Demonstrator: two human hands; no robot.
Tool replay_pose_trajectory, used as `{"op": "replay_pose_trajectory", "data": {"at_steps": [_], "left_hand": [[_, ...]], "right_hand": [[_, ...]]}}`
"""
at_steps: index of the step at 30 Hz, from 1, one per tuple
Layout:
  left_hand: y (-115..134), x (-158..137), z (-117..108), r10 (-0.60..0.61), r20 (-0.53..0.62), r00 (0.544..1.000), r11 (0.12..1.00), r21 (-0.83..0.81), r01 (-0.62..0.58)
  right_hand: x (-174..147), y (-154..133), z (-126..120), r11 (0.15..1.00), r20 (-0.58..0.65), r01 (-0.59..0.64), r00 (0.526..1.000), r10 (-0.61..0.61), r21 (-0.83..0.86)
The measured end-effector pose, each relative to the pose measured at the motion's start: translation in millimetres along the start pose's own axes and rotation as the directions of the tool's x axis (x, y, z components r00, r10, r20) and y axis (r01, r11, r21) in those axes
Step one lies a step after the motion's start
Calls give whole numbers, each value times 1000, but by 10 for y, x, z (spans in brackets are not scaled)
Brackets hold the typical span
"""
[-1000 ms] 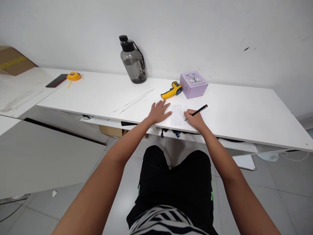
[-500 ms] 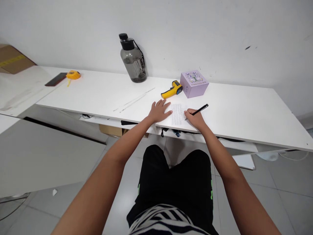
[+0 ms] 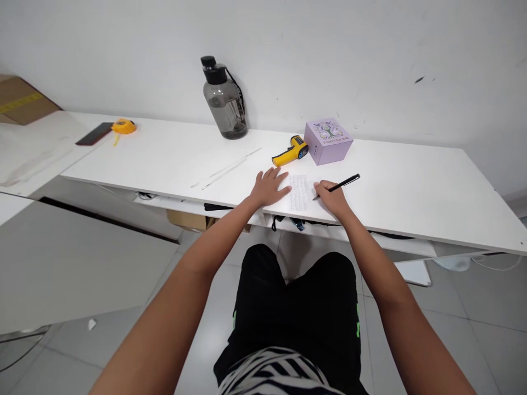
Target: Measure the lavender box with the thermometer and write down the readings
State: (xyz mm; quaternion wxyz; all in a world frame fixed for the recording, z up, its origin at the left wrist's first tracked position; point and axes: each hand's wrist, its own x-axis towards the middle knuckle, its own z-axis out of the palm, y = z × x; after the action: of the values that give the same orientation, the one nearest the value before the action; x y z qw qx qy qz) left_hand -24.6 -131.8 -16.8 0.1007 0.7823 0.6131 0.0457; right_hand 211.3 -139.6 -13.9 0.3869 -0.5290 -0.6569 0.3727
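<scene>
Right hand (image 3: 333, 201): my grip pinched round black pen (image 3: 346, 182), nib down at written sheet (image 3: 298, 192). Left hand (image 3: 267, 187): my grip spread wide, palm down, holding nothing, at sheet's left side. Sheet flat on bench (image 3: 415, 186), near front edge. Beyond: yellow pistol-shaped device (image 3: 285, 158), just beside lilac box (image 3: 329, 148).

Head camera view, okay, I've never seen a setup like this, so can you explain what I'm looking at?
There's no machine here. One camera, worn on a person's head, looks forward and down at their own bare hands. The right hand grips a black pen, its tip beside dense writing on white paper. The left hand lies flat, fingers spread, on the writing's other side. Farther back on the white table are a gray-tinted water bottle and a purple tea box with a yellow infrared thermometer next to it. An orange tape measure sits well to the left.
</scene>
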Motion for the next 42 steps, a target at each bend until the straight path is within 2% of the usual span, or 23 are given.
{"op": "replay_pose_trajectory", "data": {"at_steps": [5,11,15,18,24,27,30,32,34,36,39,42], "left_hand": [[-7,0,3,1,-14,1000,1000,10,-1],[-4,-10,-24,9,-20,1000,1000,-12,-9],[-2,-13,-24,9,-26,1000,999,-36,-9],[-5,-8,-21,10,-35,999,999,-50,-12],[-32,7,22,20,-81,997,998,-63,-25],[-49,-27,83,22,-204,979,995,-90,-41],[-48,-30,112,-4,-387,922,993,-109,-41],[-26,75,70,-29,-479,878,995,-94,-18],[15,298,-36,-23,-521,854,997,-77,-21],[70,595,-183,-57,-486,872,993,-121,-3],[135,998,-365,-155,-344,926,967,-245,71],[127,1210,-387,-215,-229,949,954,-258,153]], "right_hand": [[3,4,-20,997,-115,71,991,-66,39],[46,98,-9,999,-280,37,959,-36,-1],[141,240,14,987,-393,143,906,-161,-75],[200,354,29,971,-381,214,893,-239,-107],[275,473,55,987,-354,160,921,-162,-35],[258,485,54,984,-305,170,936,-175,-44],[219,447,38,971,-270,172,939,-213,-168],[256,376,11,951,-262,170,935,-239,-259],[393,266,-30,939,-306,161,917,-256,-303],[619,138,-71,942,-389,111,890,-236,-318],[993,12,-82,972,-494,-42,866,-81,-233],[1233,58,0,984,-493,-142,867,73,-105]]}}
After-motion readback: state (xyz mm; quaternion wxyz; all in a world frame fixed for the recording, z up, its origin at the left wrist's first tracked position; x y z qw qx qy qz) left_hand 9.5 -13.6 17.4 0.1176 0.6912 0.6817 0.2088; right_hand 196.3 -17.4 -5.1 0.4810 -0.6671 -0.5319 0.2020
